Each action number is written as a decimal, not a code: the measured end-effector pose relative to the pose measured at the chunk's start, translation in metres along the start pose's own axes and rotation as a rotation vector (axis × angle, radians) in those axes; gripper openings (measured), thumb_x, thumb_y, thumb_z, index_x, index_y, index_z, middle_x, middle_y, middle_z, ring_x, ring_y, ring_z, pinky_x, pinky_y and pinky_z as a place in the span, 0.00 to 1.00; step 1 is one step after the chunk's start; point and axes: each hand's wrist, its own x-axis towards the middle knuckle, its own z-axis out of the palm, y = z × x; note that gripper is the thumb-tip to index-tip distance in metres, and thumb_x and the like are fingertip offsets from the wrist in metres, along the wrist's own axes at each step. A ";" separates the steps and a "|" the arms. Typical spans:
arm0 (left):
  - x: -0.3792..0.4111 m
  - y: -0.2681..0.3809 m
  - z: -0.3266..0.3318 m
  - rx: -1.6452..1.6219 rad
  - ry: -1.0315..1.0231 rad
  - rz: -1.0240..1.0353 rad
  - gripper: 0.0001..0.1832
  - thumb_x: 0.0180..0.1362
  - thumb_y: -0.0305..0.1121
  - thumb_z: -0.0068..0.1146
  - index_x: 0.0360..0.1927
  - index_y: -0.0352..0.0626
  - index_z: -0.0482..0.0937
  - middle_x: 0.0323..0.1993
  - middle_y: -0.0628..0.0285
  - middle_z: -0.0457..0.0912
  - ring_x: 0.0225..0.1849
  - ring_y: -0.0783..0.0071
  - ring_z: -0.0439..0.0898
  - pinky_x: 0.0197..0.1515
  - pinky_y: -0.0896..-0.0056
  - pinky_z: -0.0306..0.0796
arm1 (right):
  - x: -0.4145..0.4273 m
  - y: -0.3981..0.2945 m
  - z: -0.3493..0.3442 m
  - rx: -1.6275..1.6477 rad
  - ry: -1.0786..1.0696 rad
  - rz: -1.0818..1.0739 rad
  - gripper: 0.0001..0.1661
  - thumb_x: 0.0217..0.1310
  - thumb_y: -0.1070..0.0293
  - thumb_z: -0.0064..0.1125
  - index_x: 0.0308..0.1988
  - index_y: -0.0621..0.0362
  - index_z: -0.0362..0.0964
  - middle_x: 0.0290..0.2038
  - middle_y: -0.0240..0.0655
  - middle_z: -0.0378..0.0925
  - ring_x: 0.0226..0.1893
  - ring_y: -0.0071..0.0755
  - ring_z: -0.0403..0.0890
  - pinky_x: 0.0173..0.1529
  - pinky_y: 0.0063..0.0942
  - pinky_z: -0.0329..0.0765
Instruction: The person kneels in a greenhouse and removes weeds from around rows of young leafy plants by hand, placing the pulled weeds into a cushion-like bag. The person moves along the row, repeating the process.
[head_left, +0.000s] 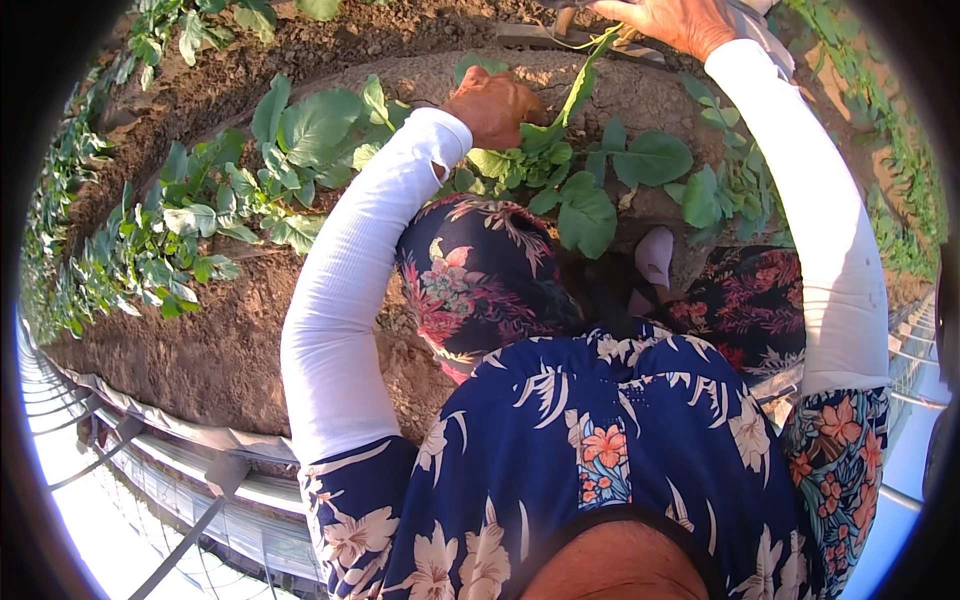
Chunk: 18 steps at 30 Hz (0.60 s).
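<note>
My left hand (495, 106) is low over the bed with its fingers curled, beside a leafy green plant (517, 165). The fingertips are hidden, so I cannot tell whether they grip anything. At the top edge, partly cut off, my right hand (667, 21) holds a long green leaf (581, 90) by its pale stalk. The leaf hangs down towards the plant, and thin yellowish stems show by the fingers. Broad leaves (589, 214) spread in front of my knee.
A weathered wooden piece (536, 36) lies on the soil beyond my hands. More leafy plants (315, 127) run in a row to the left, over brown soil (217, 330). A pale shoe (655, 253) shows between the floral trouser legs. Metal framing (225, 476) curves at lower left.
</note>
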 end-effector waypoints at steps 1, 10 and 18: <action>0.001 0.002 -0.003 0.009 -0.035 -0.006 0.22 0.44 0.29 0.54 0.44 0.64 0.81 0.38 0.66 0.82 0.49 0.64 0.76 0.47 0.50 0.61 | -0.001 0.001 0.000 0.000 -0.004 0.003 0.32 0.33 0.49 0.70 0.34 0.63 0.72 0.30 0.49 0.76 0.32 0.56 0.77 0.37 0.46 0.73; -0.002 0.007 0.001 0.054 -0.016 -0.074 0.17 0.43 0.29 0.58 0.39 0.59 0.83 0.35 0.67 0.83 0.49 0.66 0.76 0.52 0.55 0.62 | 0.000 0.002 0.001 0.011 -0.009 -0.008 0.32 0.33 0.49 0.70 0.34 0.63 0.72 0.28 0.48 0.76 0.32 0.55 0.77 0.37 0.45 0.73; -0.007 0.014 0.000 0.104 0.155 -0.012 0.18 0.45 0.28 0.57 0.42 0.56 0.81 0.39 0.64 0.82 0.49 0.67 0.76 0.55 0.52 0.62 | 0.001 0.004 0.002 0.016 0.019 -0.049 0.33 0.33 0.51 0.70 0.38 0.62 0.73 0.30 0.47 0.76 0.33 0.54 0.78 0.38 0.44 0.73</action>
